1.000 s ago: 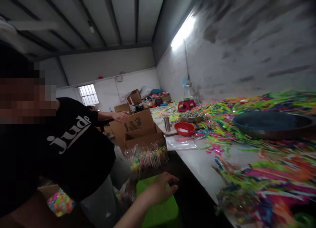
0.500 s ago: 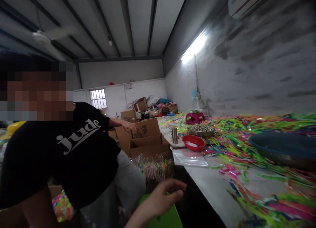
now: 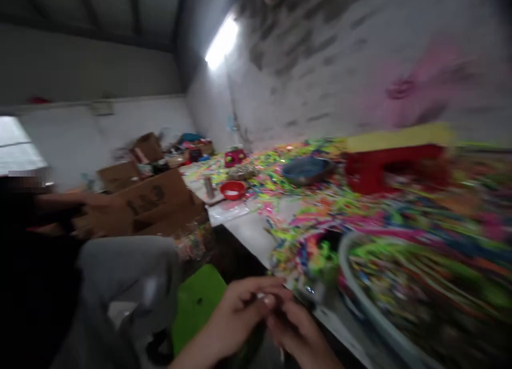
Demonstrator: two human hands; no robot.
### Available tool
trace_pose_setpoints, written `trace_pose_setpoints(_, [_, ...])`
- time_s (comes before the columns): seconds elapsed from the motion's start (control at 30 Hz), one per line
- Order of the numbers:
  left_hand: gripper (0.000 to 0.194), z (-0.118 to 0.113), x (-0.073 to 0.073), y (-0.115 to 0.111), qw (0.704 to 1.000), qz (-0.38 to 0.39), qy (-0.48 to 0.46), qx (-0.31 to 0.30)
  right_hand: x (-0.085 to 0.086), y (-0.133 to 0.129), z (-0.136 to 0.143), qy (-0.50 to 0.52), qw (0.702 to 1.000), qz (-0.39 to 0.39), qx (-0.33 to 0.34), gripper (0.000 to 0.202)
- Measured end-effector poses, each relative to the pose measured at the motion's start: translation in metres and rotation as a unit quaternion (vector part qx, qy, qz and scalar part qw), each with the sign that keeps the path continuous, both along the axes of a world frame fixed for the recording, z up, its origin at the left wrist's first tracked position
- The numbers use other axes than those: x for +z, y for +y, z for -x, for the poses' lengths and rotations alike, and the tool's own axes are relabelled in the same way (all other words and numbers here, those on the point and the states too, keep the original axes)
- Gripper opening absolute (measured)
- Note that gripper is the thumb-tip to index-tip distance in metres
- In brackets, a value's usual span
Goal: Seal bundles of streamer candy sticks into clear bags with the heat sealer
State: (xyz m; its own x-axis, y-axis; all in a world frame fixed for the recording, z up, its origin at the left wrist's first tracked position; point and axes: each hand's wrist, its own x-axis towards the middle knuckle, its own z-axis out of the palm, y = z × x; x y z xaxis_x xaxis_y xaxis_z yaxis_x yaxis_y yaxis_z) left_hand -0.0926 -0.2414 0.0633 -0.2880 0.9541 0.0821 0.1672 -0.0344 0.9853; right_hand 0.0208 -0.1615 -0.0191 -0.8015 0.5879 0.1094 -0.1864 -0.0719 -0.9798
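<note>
My left hand [image 3: 236,315] and my right hand [image 3: 298,326] meet at the bottom centre, in front of the table edge. The fingers of both are curled and pressed together. A tiny pale spot shows at the left fingertips, but blur hides what it is. Just left of my hands is a bright green panel [image 3: 199,299]. To their right stands a large pale-rimmed basin [image 3: 350,262] holding colourful strands. Between hands and basin lies a heap of coloured strands [image 3: 320,257].
A co-worker's grey trouser leg [image 3: 128,262] is close on the left, beside open cardboard boxes [image 3: 160,198]. The table carries a red bowl [image 3: 232,190], clear plastic bags [image 3: 228,213], a blue-grey basin [image 3: 306,170] and a red stool [image 3: 364,171] with a yellow top. A pink fan [image 3: 402,89] is near the wall.
My view has swung to the right, bringing the basin and red stool into sight. My right hand has come into view and met my left, whose fingers have curled in.
</note>
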Motion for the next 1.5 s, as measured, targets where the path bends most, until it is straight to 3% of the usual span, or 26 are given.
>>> trace_pose_setpoints(0.1, [0.041,0.010,-0.005,0.014,0.996,0.006,-0.011,-0.087,-0.002,0.013,0.000,0.055,0.998,0.000,0.003,0.059])
trace_pose_setpoints(0.2, [0.037,0.016,-0.016,0.025,0.981,0.010,-0.023,-0.191,-0.015,0.017,-0.010,0.051,0.998,0.020,0.024,0.062])
trace_pose_setpoints(0.33, [0.028,0.012,-0.042,0.039,0.964,0.004,-0.090,-0.250,-0.039,0.013,-0.023,0.039,0.995,0.078,0.043,0.067])
trace_pose_setpoints(0.47, [0.034,0.003,-0.062,0.057,0.959,0.045,-0.155,-0.234,-0.048,0.020,-0.026,0.042,0.995,0.091,0.029,0.062])
trace_pose_setpoints(0.57, [0.037,-0.001,-0.067,0.068,0.960,0.091,-0.166,-0.206,-0.048,0.029,-0.024,0.062,0.994,0.087,0.000,0.061])
trace_pose_setpoints(0.7, [0.042,-0.002,-0.069,0.079,0.963,0.099,-0.172,-0.181,-0.040,0.035,-0.025,0.077,0.987,0.140,-0.022,0.054])
trace_pose_setpoints(0.83, [0.047,-0.002,-0.072,0.084,0.943,0.069,-0.231,-0.228,-0.031,0.037,-0.028,0.084,0.973,0.211,-0.027,0.049])
trace_pose_setpoints(0.97, [0.047,-0.004,-0.071,0.085,0.931,0.075,-0.261,-0.244,-0.033,0.038,-0.031,0.084,0.962,0.260,-0.024,0.045])
trace_pose_setpoints(1.3, [0.049,-0.004,-0.063,0.082,0.953,0.093,-0.180,-0.226,-0.022,0.037,-0.043,0.039,0.962,0.271,0.014,0.042])
trace_pose_setpoints(1.4, [0.039,0.011,-0.068,0.080,0.975,0.088,-0.129,-0.160,-0.028,0.038,-0.047,-0.001,0.975,0.221,0.001,0.041])
trace_pose_setpoints(1.5, [0.027,0.044,-0.095,0.077,0.992,0.101,-0.071,-0.012,-0.048,0.038,-0.054,-0.083,0.989,0.122,-0.026,0.025])
